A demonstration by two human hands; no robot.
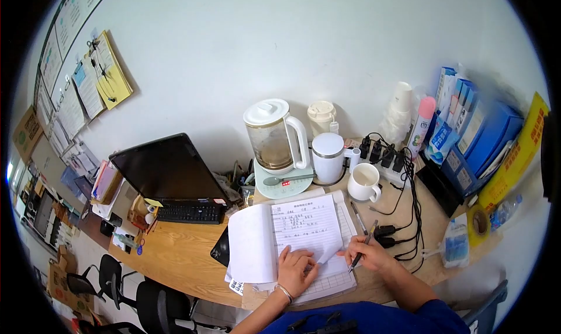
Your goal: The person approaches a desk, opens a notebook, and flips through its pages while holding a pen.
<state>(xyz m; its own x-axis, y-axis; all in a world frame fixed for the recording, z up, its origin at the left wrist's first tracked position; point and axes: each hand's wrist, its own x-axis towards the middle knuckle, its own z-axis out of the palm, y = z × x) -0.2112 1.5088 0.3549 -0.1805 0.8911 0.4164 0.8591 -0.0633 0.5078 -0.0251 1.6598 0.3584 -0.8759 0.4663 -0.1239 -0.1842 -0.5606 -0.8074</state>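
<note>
An open notebook [252, 240] lies on the desk in front of me, its right page [306, 217] printed with ruled lines and filled partly with handwriting. My left hand [297, 271] rests on the lower part of this page, fingers loosely spread and a bracelet at the wrist. Held in my right hand [373, 256] is a pen [370, 236], its tip pointing down by the page's right edge. The page's lower right corner curls up between the two hands. Under the notebook sits a gridded sheet [327, 287]. Another pen [358, 218] lies just beyond my right hand.
Behind the notebook stand a glass kettle [274, 144] on its base, a lidded white mug [328, 162] and a white cup [364, 182]. Black cables [416, 217] run down the right side, near blue folders [491, 135]. A monitor [169, 169] and keyboard [190, 212] are at left.
</note>
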